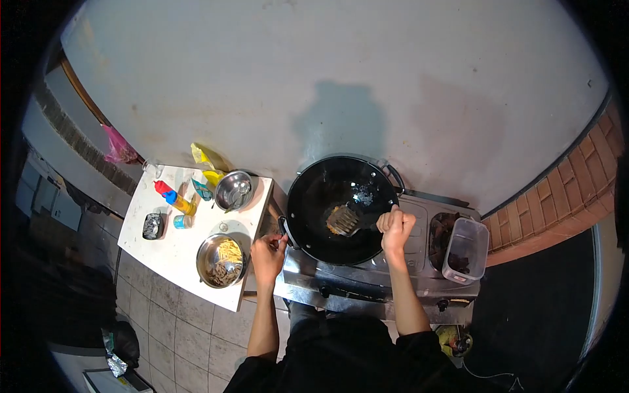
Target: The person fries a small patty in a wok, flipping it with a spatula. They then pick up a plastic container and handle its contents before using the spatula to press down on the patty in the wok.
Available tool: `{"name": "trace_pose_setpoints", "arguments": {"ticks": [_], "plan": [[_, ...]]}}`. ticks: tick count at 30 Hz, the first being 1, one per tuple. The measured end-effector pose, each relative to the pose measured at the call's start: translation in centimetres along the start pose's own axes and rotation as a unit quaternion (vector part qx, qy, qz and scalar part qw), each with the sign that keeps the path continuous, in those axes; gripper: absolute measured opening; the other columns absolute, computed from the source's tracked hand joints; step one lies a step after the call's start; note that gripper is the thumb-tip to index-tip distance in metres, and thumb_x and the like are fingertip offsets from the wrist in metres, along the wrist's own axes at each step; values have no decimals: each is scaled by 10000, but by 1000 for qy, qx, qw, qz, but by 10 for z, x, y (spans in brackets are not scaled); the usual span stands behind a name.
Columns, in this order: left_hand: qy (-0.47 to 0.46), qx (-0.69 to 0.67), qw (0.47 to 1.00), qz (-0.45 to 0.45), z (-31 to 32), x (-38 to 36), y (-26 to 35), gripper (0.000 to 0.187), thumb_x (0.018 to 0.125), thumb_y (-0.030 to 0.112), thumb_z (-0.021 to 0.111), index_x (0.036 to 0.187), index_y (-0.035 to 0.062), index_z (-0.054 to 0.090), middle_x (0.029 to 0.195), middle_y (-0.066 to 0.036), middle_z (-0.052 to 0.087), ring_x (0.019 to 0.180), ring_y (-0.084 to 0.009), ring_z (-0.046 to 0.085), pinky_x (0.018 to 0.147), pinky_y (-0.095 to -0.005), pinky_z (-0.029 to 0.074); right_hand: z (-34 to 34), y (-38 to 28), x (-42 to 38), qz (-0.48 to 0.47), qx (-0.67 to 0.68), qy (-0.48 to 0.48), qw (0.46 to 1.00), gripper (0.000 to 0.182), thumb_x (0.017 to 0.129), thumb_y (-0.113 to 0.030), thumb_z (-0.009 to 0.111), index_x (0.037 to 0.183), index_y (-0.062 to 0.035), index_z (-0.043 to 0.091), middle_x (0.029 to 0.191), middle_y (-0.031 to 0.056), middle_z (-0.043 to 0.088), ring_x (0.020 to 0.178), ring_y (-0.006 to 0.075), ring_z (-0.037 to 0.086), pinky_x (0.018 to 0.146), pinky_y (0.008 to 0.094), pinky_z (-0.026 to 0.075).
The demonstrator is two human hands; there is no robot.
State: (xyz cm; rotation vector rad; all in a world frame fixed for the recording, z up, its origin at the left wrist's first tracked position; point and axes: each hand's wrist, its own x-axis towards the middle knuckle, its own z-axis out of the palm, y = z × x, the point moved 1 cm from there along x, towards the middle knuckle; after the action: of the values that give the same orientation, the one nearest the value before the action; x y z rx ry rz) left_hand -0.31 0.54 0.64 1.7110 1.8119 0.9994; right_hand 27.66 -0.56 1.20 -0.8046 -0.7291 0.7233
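A large black wok sits on the stove, with a little browned food and oil at its bottom. My right hand is closed around the dark handle of a slotted spatula, whose head rests in the food. At the wok's left side, my left hand is closed with its fingertips on the side handle. Nearest that hand on the table is a steel bowl holding pale yellow strips and greyish-brown pieces.
The white table at left also bears a second steel bowl, squeeze bottles, a small jar and a black container. A clear plastic box stands on the stove's right burner. The wall rises behind.
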Motion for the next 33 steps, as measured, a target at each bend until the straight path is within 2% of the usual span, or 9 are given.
{"name": "trace_pose_setpoints", "arguments": {"ticks": [5,10,15,20,25,26,28,31,33], "plan": [[5,2,1000,-7,0,-2,2,270,799,239,740,808,-28,699,619,-164,627,554,-281,623,556,-369,469,-1,-15,6,8,-40,-27,999,529,993,-106,413,492,-100,240,403,-18,243,325,84,201,353,269,159],[11,-9,1000,10,3,-2,-4,269,803,235,737,799,-31,695,611,-160,622,547,-271,618,541,-368,459,1,-10,12,40,-65,-16,997,548,983,-127,445,460,-100,285,411,-31,336,352,44,284,364,259,183],[15,-18,1000,18,4,-2,-4,265,804,229,736,797,-31,691,601,-155,614,535,-264,607,529,-368,447,5,3,24,16,-168,-37,985,516,955,-136,465,454,-46,380,415,-16,395,368,67,356,390,285,256],[29,-10,999,23,6,-3,-7,256,804,224,736,811,-28,694,609,-154,619,541,-265,612,541,-365,455,6,19,28,24,-205,-47,977,514,942,-171,493,458,-31,390,414,-12,401,378,83,369,405,311,262],[15,-3,1000,7,3,-3,-3,252,808,223,731,819,-27,697,619,-158,627,554,-268,623,551,-364,466,6,29,39,-5,-291,-67,954,453,900,-132,515,508,63,399,405,140,363,366,133,371,413,369,261],[12,-1,1000,3,2,-4,-2,251,810,222,730,821,-27,698,622,-159,629,557,-268,626,553,-364,468,6,29,39,-4,-292,-65,954,453,900,-132,515,508,63,399,405,140,363,366,133,371,413,369,261],[9,0,1000,1,1,-4,1,252,810,222,731,820,-28,697,623,-162,629,559,-272,627,554,-365,469,17,19,38,-31,-360,-33,932,417,876,-121,530,536,92,417,443,217,368,348,204,373,422,406,274],[15,-3,1000,3,4,-4,-5,255,810,224,732,818,-29,697,624,-166,629,560,-281,626,554,-369,469,33,6,41,-108,-400,-33,910,413,868,-122,539,533,100,445,459,246,402,345,266,409,426,421,297],[21,-5,1000,9,5,-3,-7,257,809,225,733,817,-29,696,624,-168,628,559,-286,625,553,-372,468,46,-6,39,-90,-401,-45,911,409,865,-122,540,536,104,450,462,251,402,347,277,430,426,418,308]]}}
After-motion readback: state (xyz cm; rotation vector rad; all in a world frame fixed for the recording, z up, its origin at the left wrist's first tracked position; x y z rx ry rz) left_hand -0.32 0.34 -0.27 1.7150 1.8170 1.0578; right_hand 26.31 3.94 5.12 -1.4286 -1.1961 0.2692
